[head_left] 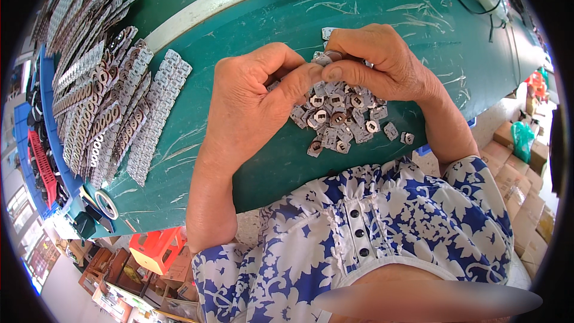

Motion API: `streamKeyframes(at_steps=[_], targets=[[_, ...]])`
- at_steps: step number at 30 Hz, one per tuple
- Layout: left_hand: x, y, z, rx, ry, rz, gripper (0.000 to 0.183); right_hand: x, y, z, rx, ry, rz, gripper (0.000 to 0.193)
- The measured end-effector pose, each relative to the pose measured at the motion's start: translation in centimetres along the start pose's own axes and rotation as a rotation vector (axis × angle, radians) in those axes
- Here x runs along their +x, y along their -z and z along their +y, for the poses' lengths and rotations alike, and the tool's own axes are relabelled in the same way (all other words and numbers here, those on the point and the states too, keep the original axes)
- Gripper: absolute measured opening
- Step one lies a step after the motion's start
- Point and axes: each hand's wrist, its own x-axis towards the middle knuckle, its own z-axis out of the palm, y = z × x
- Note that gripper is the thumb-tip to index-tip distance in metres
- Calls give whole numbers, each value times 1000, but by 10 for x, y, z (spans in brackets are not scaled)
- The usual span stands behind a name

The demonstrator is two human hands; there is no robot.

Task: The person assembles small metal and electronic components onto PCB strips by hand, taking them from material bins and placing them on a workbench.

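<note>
Over the green worktop point(275, 179), near its middle, your left hand point(254, 98) and right hand point(382, 63) meet thumb to thumb. Grip: both pinching, thumbs against bent forefingers, around a small metal part point(323, 58) that shows just above the thumb tips. A brown round edge shows by the right forefinger; whether it belongs to the same part or a second one, you cannot tell from here, as the fingers hide most of it.

Directly below and partly behind your fingers: a loose pile point(341, 116) of similar grey parts, some with round brown or silvery centres. A couple lie apart at its right edge. To your left, long strips point(158, 116) of joined parts lie slanted on the worktop, more heaped beyond; a tape roll point(106, 204) is near the edge.

Handling, by judgement: light, thin and stiff, probably smooth enough to slip from dry fingertips. The round centre looks like the piece most easily knocked or bent. Best hold is likely on the flat grey margins, thumb and forefinger opposed, pressing lightly; cut edges may be sharp.
</note>
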Motion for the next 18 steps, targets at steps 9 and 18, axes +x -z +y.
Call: streamKeyframes(at_steps=[9, 18], targets=[[2, -5, 3, -332, -25, 117, 19, 3, -5, -12, 1061, -640, 110, 32], [10, -21, -13, 577, -548, 463, 12, 7, -3, -19, 280, -480, 135, 32]])
